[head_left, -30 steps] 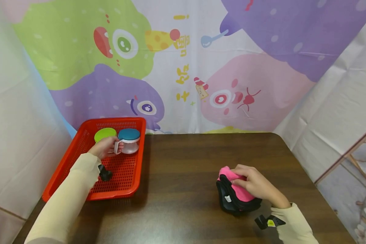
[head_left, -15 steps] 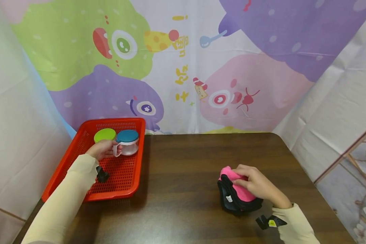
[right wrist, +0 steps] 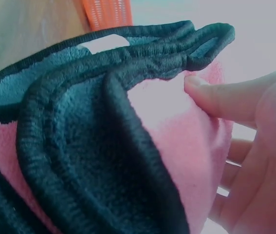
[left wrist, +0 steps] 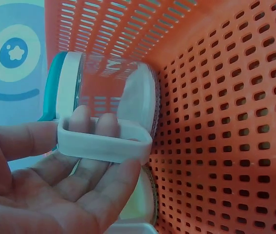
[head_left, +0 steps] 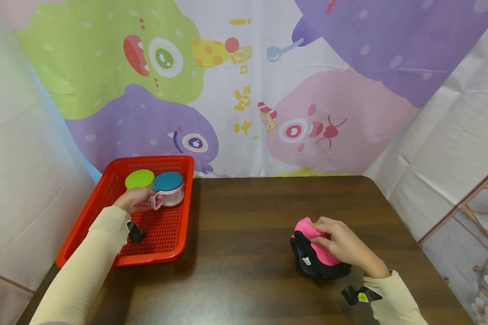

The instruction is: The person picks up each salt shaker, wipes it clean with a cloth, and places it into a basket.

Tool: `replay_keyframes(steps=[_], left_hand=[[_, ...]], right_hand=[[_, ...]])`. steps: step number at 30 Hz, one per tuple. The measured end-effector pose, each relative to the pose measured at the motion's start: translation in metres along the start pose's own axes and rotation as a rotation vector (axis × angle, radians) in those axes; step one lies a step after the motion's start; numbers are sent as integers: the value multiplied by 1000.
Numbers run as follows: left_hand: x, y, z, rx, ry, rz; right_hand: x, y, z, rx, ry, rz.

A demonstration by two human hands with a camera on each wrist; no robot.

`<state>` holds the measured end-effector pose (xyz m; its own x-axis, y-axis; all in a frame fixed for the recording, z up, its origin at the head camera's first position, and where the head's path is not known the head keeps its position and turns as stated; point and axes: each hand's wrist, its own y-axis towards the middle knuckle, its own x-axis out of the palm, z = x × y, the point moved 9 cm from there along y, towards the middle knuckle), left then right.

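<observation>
At the back of the red basket (head_left: 156,258) stands a clear seasoning jar (head_left: 173,198) with a blue lid and a white handle. My left hand (head_left: 136,200) holds it by that handle (left wrist: 103,146); in the left wrist view, two fingers pass through the loop. Beside it sits a second jar with a green lid (head_left: 139,178), partly hidden by my hand. On the right of the table, my right hand (head_left: 343,241) pinches a folded pink cloth (head_left: 326,255) with dark lining and black edging (right wrist: 123,122). A small white label (head_left: 306,261) shows on it.
The basket stands on the left of a brown wooden table (head_left: 244,253). Behind the table hangs a cartoon curtain (head_left: 236,149), and pale cloth walls close off both sides. Black wrist mounts (head_left: 136,233) are strapped to both forearms.
My left hand and the blue-lidded jar have shifted slightly left, closer to the green-lidded jar. My right hand and the cloth stay almost where they were.
</observation>
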<state>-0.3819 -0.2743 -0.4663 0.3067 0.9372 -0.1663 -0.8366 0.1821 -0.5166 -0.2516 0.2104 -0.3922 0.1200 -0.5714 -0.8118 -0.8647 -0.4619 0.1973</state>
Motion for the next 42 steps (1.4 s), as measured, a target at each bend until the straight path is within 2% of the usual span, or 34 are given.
replay_keyframes(steps=[3,7,12,17,30,37,42], left_hand=[[0,-2,-1,0,12,10],[1,-5,2,15,104,33],[-4,-5,-3,-23,165,65],[-8,-5,-7,-49,177,101],[-11,-4,-10,-46,184,117],[-11,-3,-11,-42,161,118],[-12,-4,-10,-35,175,124]], right_hand=[[-3,0,-3,-22,-52,30],[-6,-1,-3,-22,-117,58],[-6,-2,2,8,-211,63],[-6,-2,10,41,-241,49],[5,3,27,103,-335,17],[12,7,35,96,-386,23],[18,10,41,111,-378,8]])
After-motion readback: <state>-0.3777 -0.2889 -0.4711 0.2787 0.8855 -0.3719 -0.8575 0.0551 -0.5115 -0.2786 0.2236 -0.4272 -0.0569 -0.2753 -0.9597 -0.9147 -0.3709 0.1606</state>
